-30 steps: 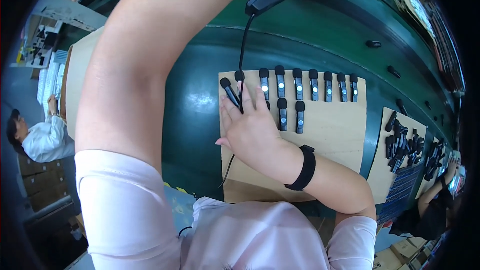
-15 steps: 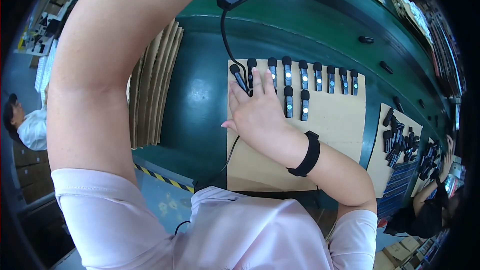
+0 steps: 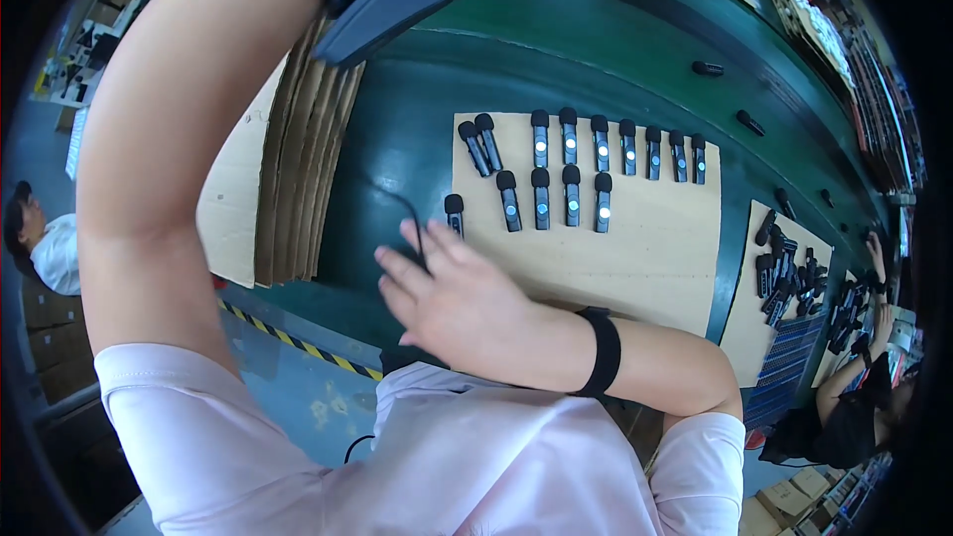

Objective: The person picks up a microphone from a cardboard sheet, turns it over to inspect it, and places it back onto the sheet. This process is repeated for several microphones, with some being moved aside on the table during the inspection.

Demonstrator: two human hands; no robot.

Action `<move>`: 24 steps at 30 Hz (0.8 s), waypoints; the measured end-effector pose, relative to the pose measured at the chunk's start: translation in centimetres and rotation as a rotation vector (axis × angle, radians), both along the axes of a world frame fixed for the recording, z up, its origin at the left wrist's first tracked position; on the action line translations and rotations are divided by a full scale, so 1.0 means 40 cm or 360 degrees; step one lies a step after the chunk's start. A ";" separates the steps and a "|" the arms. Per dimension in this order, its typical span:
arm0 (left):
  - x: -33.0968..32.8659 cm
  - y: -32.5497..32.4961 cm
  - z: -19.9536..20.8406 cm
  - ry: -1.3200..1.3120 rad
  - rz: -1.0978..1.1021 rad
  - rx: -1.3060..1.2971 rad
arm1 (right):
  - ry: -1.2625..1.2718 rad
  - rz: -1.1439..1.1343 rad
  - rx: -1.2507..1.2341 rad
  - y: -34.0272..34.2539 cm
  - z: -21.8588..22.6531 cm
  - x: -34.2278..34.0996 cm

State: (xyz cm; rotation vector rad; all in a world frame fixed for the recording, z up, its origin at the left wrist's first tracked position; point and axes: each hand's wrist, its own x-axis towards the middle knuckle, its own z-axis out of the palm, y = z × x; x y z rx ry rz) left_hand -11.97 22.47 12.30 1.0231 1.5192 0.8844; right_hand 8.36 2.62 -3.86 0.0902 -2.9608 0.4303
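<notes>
Since half a second ago your right hand has slid off the card toward 7 o'clock, and the black scanner in your raised left arm has swung toward 12 o'clock. You cannot see the left hand itself: it sits at the top rim, so whether it grips wide or tight cannot be told.

Your right hand lies flat, fingers spread and empty, at the near-left corner of the card. Its fingertips rest just beside a lone mic that lies off the card's left edge on the green bench. A thin cable runs past those fingers.

On the card, two rows of small black mics stand in line toward 12 o'clock, several showing lit dots.

As a judgement, you are between scans: the stray mic looks like the piece in hand, and the next move calls for closing your fingers on it without snagging the cable.

For room: a stack of cardboard sheets stands at 9 o'clock, close by. The bench edge with striped tape runs at 7 o'clock. The card's lower half is bare. A second card of loose parts lies at 3 o'clock, where another person's hand works.
</notes>
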 end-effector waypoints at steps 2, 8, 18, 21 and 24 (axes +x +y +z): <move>-0.081 -0.115 0.015 -0.0363 -0.0254 -0.0010 | 0.0134 0.0266 -0.0188 -0.042 0.015 0.011; -0.008 -0.438 -0.064 0.0639 -0.0267 0.0635 | 0.0162 0.0483 -0.0716 -0.036 0.042 0.097; 0.080 -0.591 -0.449 0.1598 0.0646 0.0376 | -0.0194 0.0104 -0.0728 0.025 0.091 0.272; 0.065 -0.549 -0.552 0.2136 0.0758 0.0170 | -0.0185 -0.0219 -0.0644 0.038 0.064 0.339; 0.062 -0.567 -0.548 0.2112 0.0760 0.0447 | -0.0129 -0.0608 -0.0520 0.055 0.024 0.416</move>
